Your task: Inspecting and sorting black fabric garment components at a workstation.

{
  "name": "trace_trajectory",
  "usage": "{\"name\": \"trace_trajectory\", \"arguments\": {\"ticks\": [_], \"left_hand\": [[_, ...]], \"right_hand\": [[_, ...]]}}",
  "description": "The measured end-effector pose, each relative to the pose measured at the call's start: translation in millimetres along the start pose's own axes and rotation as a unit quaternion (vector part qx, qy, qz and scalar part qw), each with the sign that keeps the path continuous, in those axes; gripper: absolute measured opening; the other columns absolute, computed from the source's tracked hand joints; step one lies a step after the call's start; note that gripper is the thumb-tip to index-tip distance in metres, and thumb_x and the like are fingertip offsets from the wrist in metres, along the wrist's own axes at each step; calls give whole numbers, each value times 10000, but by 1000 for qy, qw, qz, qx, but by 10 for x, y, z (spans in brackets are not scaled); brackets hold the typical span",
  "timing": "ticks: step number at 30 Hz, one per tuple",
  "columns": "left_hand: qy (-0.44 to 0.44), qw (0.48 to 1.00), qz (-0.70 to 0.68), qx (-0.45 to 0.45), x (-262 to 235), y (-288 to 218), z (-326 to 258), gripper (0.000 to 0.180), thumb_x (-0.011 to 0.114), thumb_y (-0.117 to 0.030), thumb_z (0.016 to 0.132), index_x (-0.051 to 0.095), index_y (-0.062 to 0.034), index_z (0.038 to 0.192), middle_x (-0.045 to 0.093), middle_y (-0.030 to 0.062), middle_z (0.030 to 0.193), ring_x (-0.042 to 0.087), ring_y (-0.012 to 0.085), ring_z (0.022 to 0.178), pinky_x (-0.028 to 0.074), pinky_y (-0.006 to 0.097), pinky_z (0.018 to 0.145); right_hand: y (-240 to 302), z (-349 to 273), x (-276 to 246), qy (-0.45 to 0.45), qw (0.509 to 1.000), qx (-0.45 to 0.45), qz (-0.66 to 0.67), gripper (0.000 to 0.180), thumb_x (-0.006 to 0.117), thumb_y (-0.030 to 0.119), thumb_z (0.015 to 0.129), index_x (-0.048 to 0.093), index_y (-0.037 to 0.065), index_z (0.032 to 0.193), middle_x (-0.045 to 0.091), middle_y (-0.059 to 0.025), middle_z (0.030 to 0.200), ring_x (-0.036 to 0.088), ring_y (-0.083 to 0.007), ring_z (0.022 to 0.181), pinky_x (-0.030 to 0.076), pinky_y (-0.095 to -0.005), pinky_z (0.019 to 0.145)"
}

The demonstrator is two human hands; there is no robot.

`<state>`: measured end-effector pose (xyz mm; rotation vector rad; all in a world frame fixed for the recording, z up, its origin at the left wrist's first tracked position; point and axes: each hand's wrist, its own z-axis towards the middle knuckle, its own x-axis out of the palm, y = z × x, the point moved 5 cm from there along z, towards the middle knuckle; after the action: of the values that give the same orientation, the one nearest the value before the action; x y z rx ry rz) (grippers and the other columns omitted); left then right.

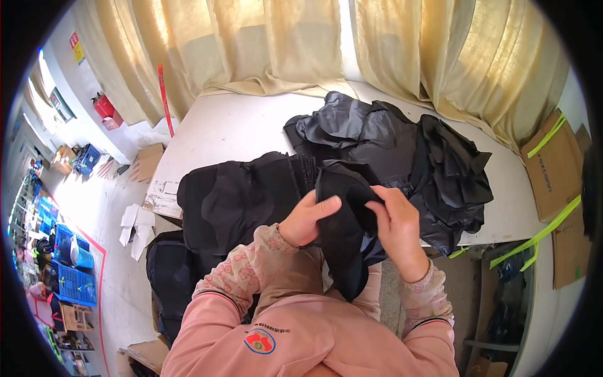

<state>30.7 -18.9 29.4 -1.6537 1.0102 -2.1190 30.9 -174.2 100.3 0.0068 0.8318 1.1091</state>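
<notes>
So there's a folded piece of black cloth up in front of the person's body at the near edge of the table, its lower end dangling toward their lap. Both hands are on it but not touching each other: left hand grips one side with the thumb laid over the top, right hand has the other side pinched between thumb and fingers.

Just left of that, a pile of matte black pieces sits on the white table. Behind and to the right there's a crumpled heap of shiny black fabric.

Further out: beige curtains along the back, cardboard with green straps on the right, and a red fire extinguisher over by the left wall.
</notes>
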Motion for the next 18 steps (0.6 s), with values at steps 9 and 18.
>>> {"name": "trace_trajectory", "arguments": {"ticks": [9, 18], "left_hand": [[20, 964, 262, 48, -185, -503, -33, 406, 604, -124, 905, 495, -26, 1284, 583, 88, 1222, 577, 136, 1042, 460, 305, 908], [71, 847, 519, -94, -216, -568, 70, 109, 578, -75, 903, 623, 18, 937, 641, 68, 746, 629, 128, 631, 509, 249, 598]], "right_hand": [[-13, 144, -249, 92, 995, -46, -3, 234, 711, 162, 771, 619, 53, 956, 569, -92, 724, 579, -294, 616, 444, -347, 522], [150, 250, -423, 183, 976, -115, -37, 217, 748, 173, 721, 614, 60, 848, 548, -78, 663, 563, -276, 568, 420, -349, 486]]}}
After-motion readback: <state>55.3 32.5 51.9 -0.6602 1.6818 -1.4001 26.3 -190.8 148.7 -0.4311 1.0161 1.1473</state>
